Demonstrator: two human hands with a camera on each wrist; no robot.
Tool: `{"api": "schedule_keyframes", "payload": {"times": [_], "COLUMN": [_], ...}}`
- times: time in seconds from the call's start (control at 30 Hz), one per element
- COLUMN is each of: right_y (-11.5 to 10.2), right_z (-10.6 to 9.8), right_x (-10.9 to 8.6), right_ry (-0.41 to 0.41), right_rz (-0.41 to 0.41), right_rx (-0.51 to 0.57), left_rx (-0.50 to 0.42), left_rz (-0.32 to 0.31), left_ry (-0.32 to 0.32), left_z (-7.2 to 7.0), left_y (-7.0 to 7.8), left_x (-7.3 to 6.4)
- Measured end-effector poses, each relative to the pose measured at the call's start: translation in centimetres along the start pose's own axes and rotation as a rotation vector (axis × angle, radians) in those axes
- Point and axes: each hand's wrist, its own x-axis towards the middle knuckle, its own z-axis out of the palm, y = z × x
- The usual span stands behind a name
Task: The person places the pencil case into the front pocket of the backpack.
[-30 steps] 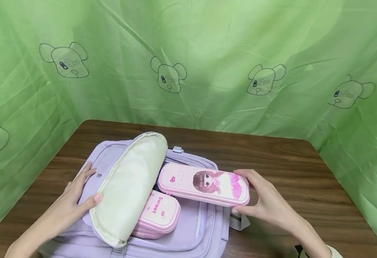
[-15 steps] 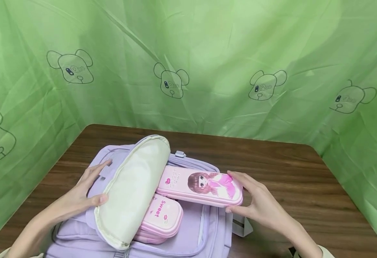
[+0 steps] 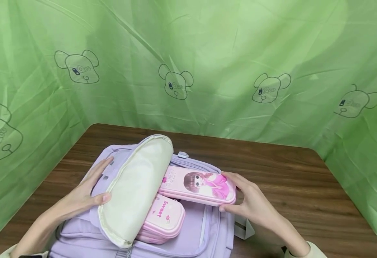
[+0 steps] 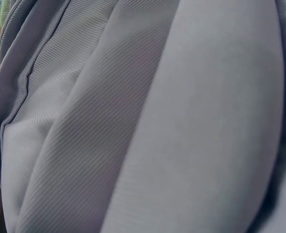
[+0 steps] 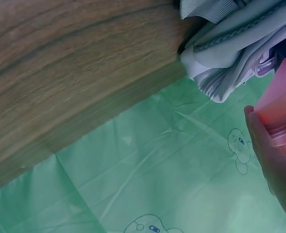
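A lilac backpack [image 3: 191,229] lies on the table, its cream-lined flap [image 3: 135,191] folded up at the left. My left hand [image 3: 81,197] holds the flap, thumb over its edge and fingers along the outer fabric. At the right, my right hand [image 3: 256,202] grips the end of a pink pencil case [image 3: 207,184] with a doll picture, thumb below and fingers above. Its far end is hidden under the flap. Below it a second pink case [image 3: 165,215], marked "Sweet", sticks out of the opening. Lilac cloth [image 4: 201,116] fills the left wrist view.
A dark wooden table [image 3: 282,172] carries the backpack. Green cloth [image 3: 214,53] with bear-head outlines hangs around its back and sides. A grey strap [image 3: 244,229] lies at the backpack's right, and a small buckle [image 3: 183,154] shows at its far edge.
My right hand has moved left, sliding the doll pencil case further under the flap. The left hand stays at the flap, its fingers slightly shifted. The head view has also shifted a little.
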Motion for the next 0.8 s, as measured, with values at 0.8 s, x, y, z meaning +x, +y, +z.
{"api": "schedule_keyframes", "payload": {"times": [0.8], "right_y": [-2.1], "right_z": [4.7], "right_x": [2.9], "right_ry": [0.050], "right_rz": [-0.045], "right_rx": [0.033], "left_rx": [0.013], "left_rz": [-0.034], "left_ry": [0.000], "left_z": [0.1], "left_y": [0.0], "left_x": [0.1]}}
